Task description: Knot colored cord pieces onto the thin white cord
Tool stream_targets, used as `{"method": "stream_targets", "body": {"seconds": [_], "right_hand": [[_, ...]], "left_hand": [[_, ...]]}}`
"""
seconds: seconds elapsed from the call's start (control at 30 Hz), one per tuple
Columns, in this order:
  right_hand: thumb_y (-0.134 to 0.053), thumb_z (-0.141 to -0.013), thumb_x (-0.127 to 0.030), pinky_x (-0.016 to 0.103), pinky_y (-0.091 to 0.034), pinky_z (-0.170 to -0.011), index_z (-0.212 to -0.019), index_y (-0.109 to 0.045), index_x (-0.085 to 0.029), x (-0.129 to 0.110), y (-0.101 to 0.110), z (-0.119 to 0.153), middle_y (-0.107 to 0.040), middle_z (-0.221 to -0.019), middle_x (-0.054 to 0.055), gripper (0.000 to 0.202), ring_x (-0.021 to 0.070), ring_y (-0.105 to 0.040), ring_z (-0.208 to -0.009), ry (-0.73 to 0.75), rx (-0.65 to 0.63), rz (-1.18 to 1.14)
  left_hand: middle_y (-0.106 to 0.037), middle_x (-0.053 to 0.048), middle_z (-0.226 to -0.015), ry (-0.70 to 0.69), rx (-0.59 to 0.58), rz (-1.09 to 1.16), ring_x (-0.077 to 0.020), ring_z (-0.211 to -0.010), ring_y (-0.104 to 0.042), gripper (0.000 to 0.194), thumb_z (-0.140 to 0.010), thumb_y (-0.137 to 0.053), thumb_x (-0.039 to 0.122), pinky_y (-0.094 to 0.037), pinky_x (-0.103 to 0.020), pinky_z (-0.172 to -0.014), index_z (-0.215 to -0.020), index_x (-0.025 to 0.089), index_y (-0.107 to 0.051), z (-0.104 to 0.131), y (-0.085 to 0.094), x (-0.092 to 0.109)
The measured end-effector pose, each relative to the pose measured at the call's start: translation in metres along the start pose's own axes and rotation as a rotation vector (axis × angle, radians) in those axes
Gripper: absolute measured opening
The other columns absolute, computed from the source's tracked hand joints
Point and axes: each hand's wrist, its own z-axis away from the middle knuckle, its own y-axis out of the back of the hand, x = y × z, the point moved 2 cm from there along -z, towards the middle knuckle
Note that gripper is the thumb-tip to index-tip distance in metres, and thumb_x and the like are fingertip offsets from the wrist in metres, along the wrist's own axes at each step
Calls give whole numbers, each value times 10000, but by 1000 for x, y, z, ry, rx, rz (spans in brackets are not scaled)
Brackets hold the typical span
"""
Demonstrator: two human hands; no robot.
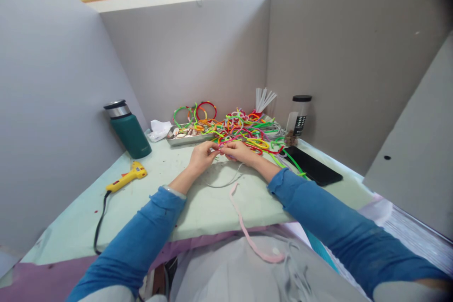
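Note:
My left hand (pixel 204 156) and my right hand (pixel 239 152) meet at the middle of the table, fingertips pinched together. Between them shows a thin pink strand (pixel 220 148), partly covered by the fingers. A thin grey cord (pixel 226 185) curves in a loop on the table beneath both hands. Nearer to me, a pale pink strip (pixel 244 226) runs from the tabletop over the front edge onto my lap. Just beyond my fingers lies a tangled heap of colourful cords (pixel 244 127).
A metal tray (pixel 187 140) of shells stands behind my left hand, with coloured rings (pixel 207 109) at its back. On the left are a yellow glue gun (pixel 127 177) and green bottle (pixel 130 134). A black phone (pixel 313 165) and clear jar (pixel 297 120) are right. Grey partitions (pixel 187 52) surround the table.

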Motion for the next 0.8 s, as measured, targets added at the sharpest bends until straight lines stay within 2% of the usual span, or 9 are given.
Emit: {"method": "stream_targets", "body": {"seconds": [0.17,0.57,0.8], "right_hand": [[-529,-749,-414,192,-251,-405,-694,-586,-122,-2,-1,1,-461,-504,-49,303,39,-340,-398,-1,0,-15],[-525,-741,-395,188,-259,-405,-686,-574,-129,-5,-1,2,-458,-498,-50,276,44,-357,-406,3,15,-7],[-520,-745,-427,188,-264,-418,-652,-554,-126,-3,-1,2,-462,-498,-42,317,46,-361,-419,19,5,33]], "left_hand": [[-654,-26,-761,-30,6,-15,-98,-634,-561,128,-752,-611,271,-428,-206,-594,-799,176,-682,-1,1,1],[-673,-55,-898,-83,2,-16,-121,-747,-612,146,-770,-594,251,-473,-227,-662,-831,189,-711,-2,-2,-4],[-686,-11,-717,-15,-92,-30,-103,-635,-585,157,-783,-558,234,-426,-196,-603,-801,189,-708,-1,0,1]]}}
